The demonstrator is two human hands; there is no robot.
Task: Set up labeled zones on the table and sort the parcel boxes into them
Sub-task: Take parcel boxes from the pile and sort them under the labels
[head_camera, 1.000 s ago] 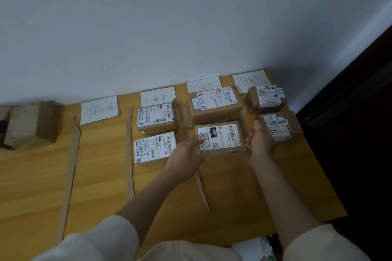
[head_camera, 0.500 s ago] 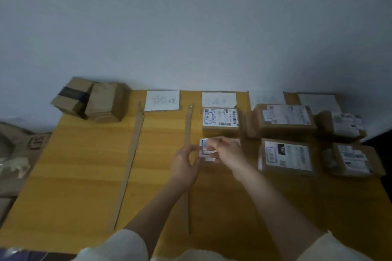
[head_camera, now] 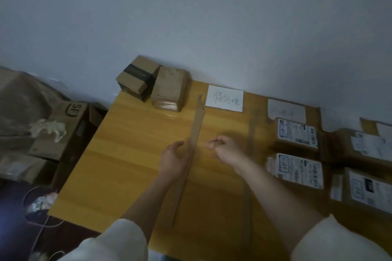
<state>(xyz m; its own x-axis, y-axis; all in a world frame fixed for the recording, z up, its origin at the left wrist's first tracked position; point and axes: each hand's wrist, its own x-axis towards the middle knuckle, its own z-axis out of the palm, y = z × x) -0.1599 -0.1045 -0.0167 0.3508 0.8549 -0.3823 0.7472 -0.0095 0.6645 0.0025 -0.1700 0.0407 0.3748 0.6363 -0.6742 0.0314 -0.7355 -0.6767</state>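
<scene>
Head view: our left hand (head_camera: 172, 160) is relaxed, our right hand (head_camera: 222, 147) loosely curled, both empty; we should grip each unsorted box (head_camera: 169, 91) squarely at the wall.

We swing our view left, so the labelled boxes (head_camera: 297, 133) slide off to the right edge. Our left hand (head_camera: 172, 160) and right hand (head_camera: 224, 148) leave the boxes and now hover over bare table (head_camera: 127, 154) by the cardboard strip (head_camera: 191, 148), holding nothing.
</scene>
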